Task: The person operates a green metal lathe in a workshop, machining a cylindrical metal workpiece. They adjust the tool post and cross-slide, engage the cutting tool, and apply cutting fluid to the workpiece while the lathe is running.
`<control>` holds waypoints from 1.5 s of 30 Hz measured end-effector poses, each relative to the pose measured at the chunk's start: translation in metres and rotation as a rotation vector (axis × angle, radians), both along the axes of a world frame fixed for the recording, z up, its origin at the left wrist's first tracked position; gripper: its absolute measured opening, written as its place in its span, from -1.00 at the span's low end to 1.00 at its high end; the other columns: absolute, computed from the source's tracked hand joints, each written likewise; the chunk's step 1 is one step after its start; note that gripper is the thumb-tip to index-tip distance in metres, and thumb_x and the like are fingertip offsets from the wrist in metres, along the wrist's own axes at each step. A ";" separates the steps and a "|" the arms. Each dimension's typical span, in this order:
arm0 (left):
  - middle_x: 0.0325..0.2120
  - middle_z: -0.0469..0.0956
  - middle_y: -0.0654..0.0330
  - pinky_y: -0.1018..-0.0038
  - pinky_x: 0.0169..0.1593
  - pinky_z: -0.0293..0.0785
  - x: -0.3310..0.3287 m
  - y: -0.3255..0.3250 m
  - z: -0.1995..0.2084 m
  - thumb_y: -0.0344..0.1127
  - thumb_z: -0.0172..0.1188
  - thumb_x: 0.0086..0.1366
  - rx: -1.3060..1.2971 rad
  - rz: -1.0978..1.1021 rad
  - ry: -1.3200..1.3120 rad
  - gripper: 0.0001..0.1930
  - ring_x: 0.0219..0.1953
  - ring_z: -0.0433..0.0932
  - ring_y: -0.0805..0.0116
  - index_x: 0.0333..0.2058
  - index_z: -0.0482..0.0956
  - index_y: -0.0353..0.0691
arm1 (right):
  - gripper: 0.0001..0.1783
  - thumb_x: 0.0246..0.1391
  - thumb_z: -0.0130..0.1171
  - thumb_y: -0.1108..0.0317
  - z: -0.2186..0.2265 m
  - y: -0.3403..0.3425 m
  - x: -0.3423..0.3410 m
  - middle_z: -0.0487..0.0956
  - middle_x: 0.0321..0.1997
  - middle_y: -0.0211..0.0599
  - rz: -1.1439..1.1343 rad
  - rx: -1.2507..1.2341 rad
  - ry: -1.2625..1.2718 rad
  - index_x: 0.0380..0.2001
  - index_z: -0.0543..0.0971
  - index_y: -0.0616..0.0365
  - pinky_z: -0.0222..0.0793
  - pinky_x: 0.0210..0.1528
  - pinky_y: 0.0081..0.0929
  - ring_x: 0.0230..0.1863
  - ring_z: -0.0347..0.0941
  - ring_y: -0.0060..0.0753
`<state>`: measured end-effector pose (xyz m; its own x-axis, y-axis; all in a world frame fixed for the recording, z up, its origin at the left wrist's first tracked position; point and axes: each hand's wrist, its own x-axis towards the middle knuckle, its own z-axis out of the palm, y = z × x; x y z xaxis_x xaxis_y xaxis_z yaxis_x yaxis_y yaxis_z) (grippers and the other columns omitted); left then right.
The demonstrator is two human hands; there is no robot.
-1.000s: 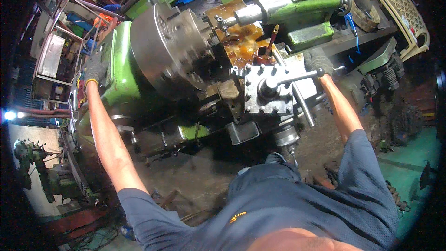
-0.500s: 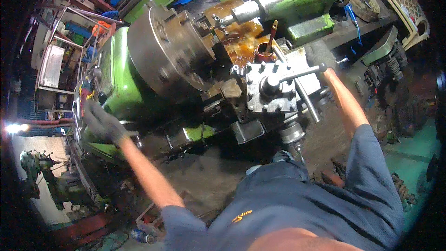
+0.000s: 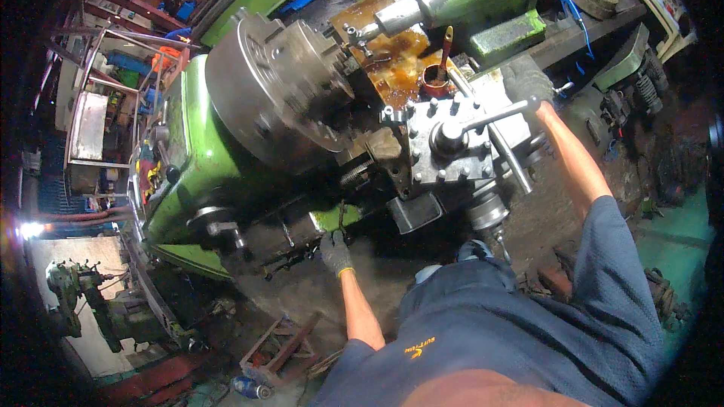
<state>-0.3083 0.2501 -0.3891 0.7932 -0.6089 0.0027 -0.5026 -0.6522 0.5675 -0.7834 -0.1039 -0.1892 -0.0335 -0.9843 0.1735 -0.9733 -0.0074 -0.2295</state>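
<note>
My left hand (image 3: 336,253), in a dark glove with a yellow cuff, is at the lower end of a thin lever (image 3: 342,216) on the front of the green lathe. Its fingers are closed around the lever's end. Beyond the tool post, my gloved right hand (image 3: 526,81) lies over the end of the slide, fingers stretched out. Its wrist is beside the black knob of the clamping handle (image 3: 498,114). The square steel tool post (image 3: 450,152) carries several bolts. To its left, the big chuck (image 3: 260,90) looks smeared, as if turning.
A brush (image 3: 447,44) stands in a small red pot (image 3: 434,83) on an oily brown plate (image 3: 400,68). The green tailstock (image 3: 490,0) is at the back right. At left stands a metal rack (image 3: 89,124); a can (image 3: 251,387) lies on the floor.
My left hand has left the headstock's front and moved right to the thin lever. My right hand stays beyond the tool post. The view has shifted slightly.
</note>
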 end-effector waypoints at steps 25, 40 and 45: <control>-0.65 0.46 0.21 0.45 -0.68 0.12 0.029 -0.019 -0.071 -0.17 0.28 0.31 -0.119 0.510 1.250 -0.80 -0.73 0.28 0.37 -0.31 0.46 -0.08 | -0.60 0.22 -0.02 0.05 -0.012 -0.005 -0.006 0.63 -0.15 0.10 0.036 -0.038 0.002 -0.28 0.70 0.07 0.43 0.02 0.07 -0.07 0.53 0.23; -0.66 0.47 0.19 0.50 -0.71 0.09 0.038 -0.023 -0.087 -0.18 0.26 0.33 -0.065 0.504 1.152 -0.80 -0.77 0.24 0.41 -0.38 0.46 -0.08 | -0.65 0.19 0.06 0.11 -0.010 -0.004 -0.005 0.62 -0.20 0.14 0.017 -0.058 -0.085 -0.33 0.69 0.12 0.45 -0.01 0.06 -0.10 0.53 0.24; -0.65 0.47 0.18 0.50 -0.71 0.07 0.032 -0.024 -0.081 -0.18 0.25 0.34 -0.078 0.491 1.139 -0.81 -0.77 0.19 0.42 -0.34 0.45 -0.10 | -0.62 0.23 0.02 0.07 -0.016 -0.005 -0.008 0.61 -0.15 0.13 0.027 -0.089 -0.036 -0.28 0.69 0.11 0.42 0.03 0.08 -0.06 0.52 0.24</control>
